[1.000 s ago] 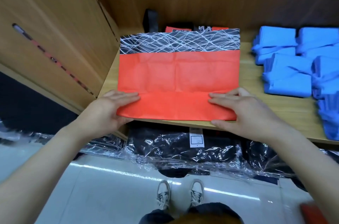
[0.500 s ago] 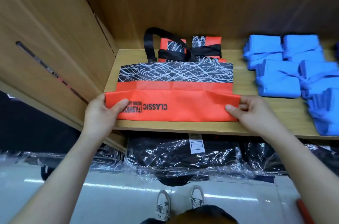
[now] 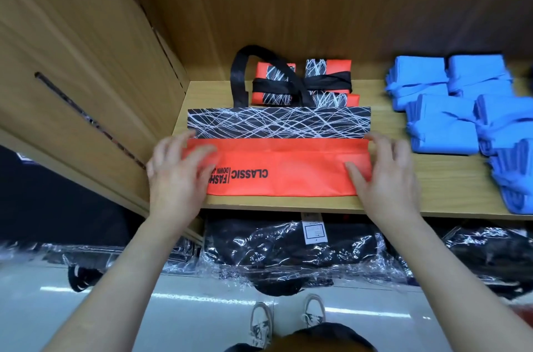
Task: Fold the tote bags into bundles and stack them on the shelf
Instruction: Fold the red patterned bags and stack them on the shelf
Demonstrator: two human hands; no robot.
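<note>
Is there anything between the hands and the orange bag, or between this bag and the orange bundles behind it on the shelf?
Nothing foreign. The left hand and the right hand lie directly on the orange bag. Between it and the orange bundles only the bag's own black handle loops up.

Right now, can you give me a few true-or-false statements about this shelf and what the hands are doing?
1. Both the left hand and the right hand touch the orange tote bag. True.
2. The blue bundles lie left of that bag. False: they lie to its right.
3. Behind the bag sit tied orange bundles. True.
4. The bag lies on the floor. False: it lies on the wooden shelf.
</note>
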